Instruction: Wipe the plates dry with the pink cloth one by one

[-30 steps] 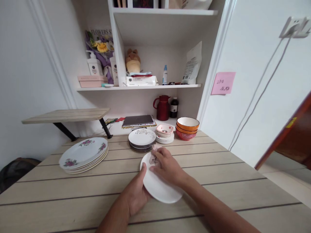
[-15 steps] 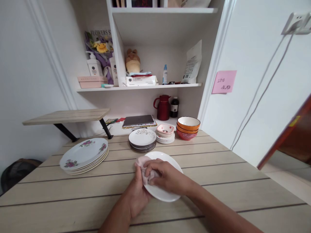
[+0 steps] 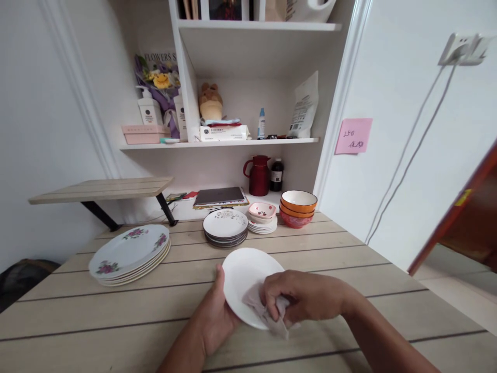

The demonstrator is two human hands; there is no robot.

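Note:
A plain white plate (image 3: 244, 274) is tilted toward me above the wooden table. My left hand (image 3: 217, 311) grips its left edge, thumb along the rim and the other fingers hidden beneath. In my right hand (image 3: 298, 295) a crumpled pale pink cloth (image 3: 267, 308) is bunched under bent fingers. The cloth lies against the lower right of the plate's face, and one end hangs over the rim.
Beyond the plate stand a stack of dark-rimmed plates (image 3: 225, 224), small saucers with a pink dish (image 3: 262, 211) on top, and stacked bowls (image 3: 298, 207). Large flowered plates (image 3: 132, 251) are piled at left, near a raised wooden shelf (image 3: 104, 189).
My right hand has moved the cloth from the plate's upper left to its lower right edge. My left hand still holds the left rim. The view has tipped slightly upward.

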